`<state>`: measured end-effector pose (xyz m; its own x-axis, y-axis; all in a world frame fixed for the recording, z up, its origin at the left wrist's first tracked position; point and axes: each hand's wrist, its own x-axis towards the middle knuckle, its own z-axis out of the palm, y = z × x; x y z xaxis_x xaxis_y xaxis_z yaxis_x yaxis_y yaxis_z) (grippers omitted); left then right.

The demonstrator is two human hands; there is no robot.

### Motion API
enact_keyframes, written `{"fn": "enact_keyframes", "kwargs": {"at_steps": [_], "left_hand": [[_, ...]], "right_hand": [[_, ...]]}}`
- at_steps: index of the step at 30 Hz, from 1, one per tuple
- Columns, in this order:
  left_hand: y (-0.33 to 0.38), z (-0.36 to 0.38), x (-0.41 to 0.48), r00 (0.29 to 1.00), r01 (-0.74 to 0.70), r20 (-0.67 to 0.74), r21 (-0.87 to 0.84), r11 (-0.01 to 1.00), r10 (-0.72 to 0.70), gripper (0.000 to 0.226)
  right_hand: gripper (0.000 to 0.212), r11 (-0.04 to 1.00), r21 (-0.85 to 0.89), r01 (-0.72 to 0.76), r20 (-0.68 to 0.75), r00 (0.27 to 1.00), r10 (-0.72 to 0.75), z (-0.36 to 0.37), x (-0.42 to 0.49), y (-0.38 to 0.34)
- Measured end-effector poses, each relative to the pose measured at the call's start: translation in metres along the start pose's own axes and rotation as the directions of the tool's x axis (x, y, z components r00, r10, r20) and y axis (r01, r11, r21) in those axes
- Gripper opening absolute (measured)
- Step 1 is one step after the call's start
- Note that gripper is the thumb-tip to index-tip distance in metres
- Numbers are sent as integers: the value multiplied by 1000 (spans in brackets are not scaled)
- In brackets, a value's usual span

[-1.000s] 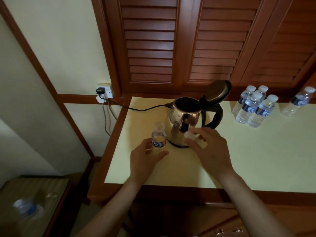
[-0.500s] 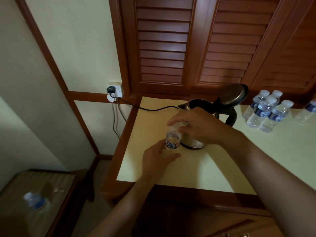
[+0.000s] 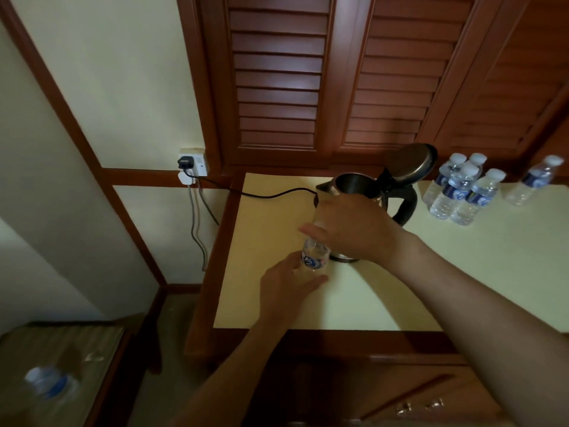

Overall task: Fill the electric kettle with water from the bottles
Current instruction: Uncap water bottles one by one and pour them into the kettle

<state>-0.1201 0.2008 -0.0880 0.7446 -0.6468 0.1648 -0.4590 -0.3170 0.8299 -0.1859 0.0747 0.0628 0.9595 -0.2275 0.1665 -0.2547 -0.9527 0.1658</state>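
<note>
A steel electric kettle [image 3: 354, 184] with a black handle stands on the cream table [image 3: 462, 272], its lid tipped open. Just in front of it stands a small clear water bottle [image 3: 314, 257] with a blue label. My left hand [image 3: 284, 292] grips the bottle's lower body. My right hand [image 3: 351, 228] curls over the bottle's top, hiding the neck and the cap. Several full capped bottles [image 3: 462, 192] stand in a group to the right of the kettle, and one more bottle [image 3: 535, 180] stands apart further right.
The kettle's black cord [image 3: 261, 194] runs left to a wall socket [image 3: 192, 164]. Louvred wooden doors [image 3: 277, 72] rise behind the table. A low side table [image 3: 77, 349] at the lower left carries another bottle [image 3: 50, 382].
My right hand moved from in front of the kettle, where it held a white cap, onto the top of the bottle. The view shifted left. My left hand kept its hold.
</note>
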Motion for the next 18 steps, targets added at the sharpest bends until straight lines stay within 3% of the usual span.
{"fn": "enact_keyframes", "kwargs": {"at_steps": [3,6,8,11,18], "left_hand": [[4,0,-4,999,-45,8,41,998,45,53],[6,4,-8,998,-70,-5,37,997,70,53],[14,10,-14,995,-99,-9,48,994,100,55],[39,24,-22,992,-128,17,40,991,127,53],[106,83,-31,992,-115,30,-140,983,120,49]], "right_hand": [[57,991,110,-79,20,997,77,-2,-12,5],[43,948,319,3,-57,998,16,-9,-37,16],[32,928,371,37,-93,996,-2,-10,-55,23],[25,904,425,-40,-107,990,95,-11,-77,39],[30,790,602,-118,-247,913,325,-12,-119,103]]}}
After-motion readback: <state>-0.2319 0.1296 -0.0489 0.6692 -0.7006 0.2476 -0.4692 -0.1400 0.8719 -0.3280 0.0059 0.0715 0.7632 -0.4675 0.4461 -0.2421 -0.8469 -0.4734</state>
